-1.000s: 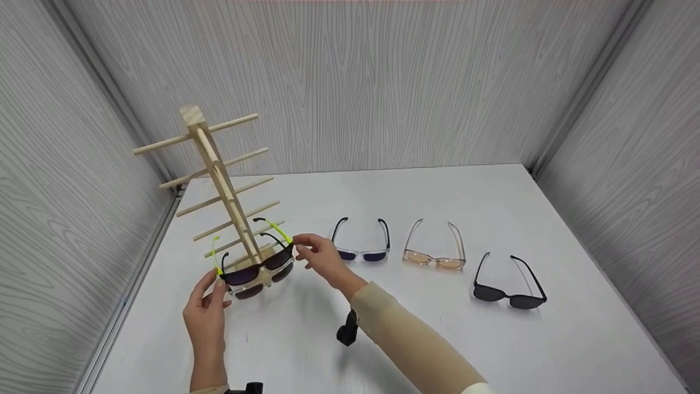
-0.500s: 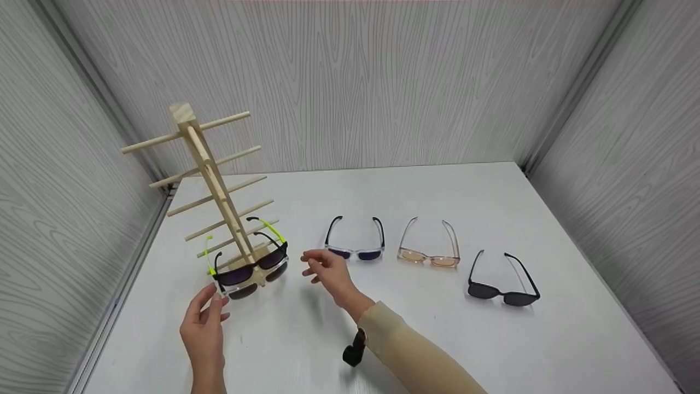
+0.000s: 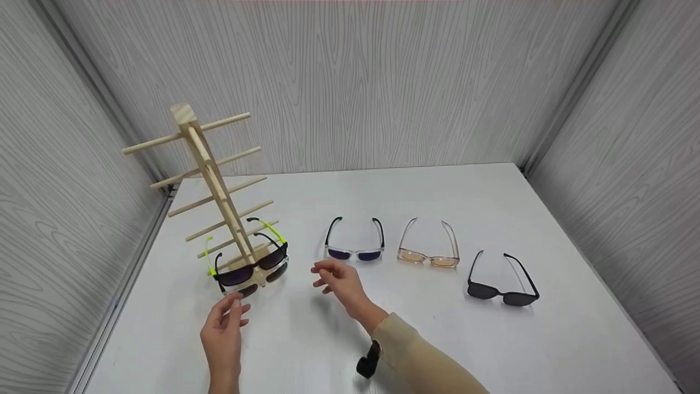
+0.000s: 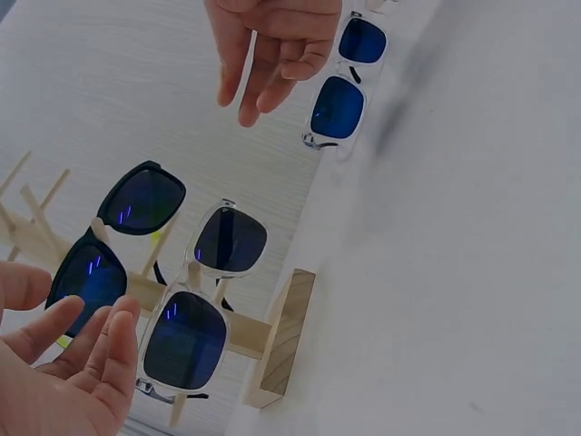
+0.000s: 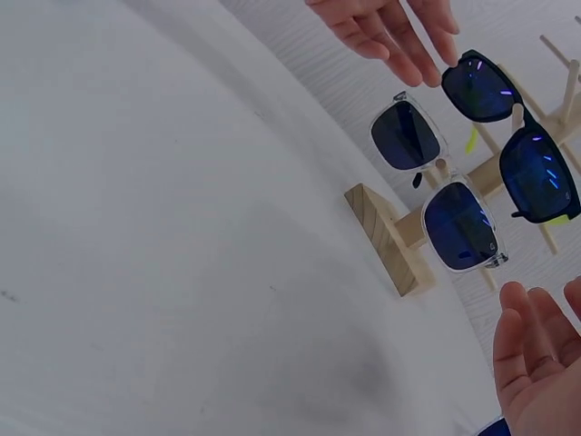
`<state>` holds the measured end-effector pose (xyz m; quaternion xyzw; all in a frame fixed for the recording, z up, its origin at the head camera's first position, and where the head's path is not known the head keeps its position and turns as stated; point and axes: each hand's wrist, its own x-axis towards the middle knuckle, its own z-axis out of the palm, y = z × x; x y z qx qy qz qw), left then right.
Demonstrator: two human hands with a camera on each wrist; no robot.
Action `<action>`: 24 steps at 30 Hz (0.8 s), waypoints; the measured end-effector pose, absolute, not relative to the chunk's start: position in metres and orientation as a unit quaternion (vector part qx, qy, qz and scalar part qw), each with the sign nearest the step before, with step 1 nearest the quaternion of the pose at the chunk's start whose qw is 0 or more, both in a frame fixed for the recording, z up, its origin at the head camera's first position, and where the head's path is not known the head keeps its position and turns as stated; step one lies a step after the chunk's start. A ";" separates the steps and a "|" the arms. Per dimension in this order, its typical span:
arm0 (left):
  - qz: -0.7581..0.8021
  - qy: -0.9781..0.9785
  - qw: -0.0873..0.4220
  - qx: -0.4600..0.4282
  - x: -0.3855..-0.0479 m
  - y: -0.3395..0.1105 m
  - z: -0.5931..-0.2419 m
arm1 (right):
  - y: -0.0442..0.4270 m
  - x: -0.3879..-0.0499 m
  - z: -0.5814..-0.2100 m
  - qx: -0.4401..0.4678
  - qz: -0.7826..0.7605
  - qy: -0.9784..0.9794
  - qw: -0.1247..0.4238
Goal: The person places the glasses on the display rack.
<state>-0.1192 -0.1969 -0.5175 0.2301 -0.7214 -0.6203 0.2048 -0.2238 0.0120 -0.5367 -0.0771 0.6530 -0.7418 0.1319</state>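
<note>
Beyond the left grip (image 3: 223,329) hang black-framed sunglasses (image 3: 241,274).

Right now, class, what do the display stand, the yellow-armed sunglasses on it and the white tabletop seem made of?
Display stand: pale wood, apparently unpainted; grain shows on its base. Yellow-armed sunglasses: probably smooth plastic; lenses glossy with bright reflections, glass or plastic unclear. Tabletop: perhaps laminate; smooth, no visible grain.
</note>
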 end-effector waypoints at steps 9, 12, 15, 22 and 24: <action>-0.651 -0.698 0.209 0.211 -0.141 -0.203 -0.586 | 0.036 -0.218 -0.540 -0.066 -0.744 0.644 0.166; -0.662 -0.692 0.203 0.205 -0.151 -0.205 -0.614 | 0.044 -0.217 -0.540 -0.063 -0.745 0.642 0.169; -0.665 -0.696 0.185 0.200 -0.150 -0.197 -0.607 | 0.053 -0.216 -0.539 -0.056 -0.748 0.639 0.167; -0.660 -0.711 0.142 0.198 -0.135 -0.168 -0.550 | 0.072 -0.218 -0.544 -0.029 -0.749 0.643 0.156; -0.656 -0.720 0.120 0.193 -0.133 -0.161 -0.537 | 0.076 -0.218 -0.546 -0.020 -0.751 0.643 0.151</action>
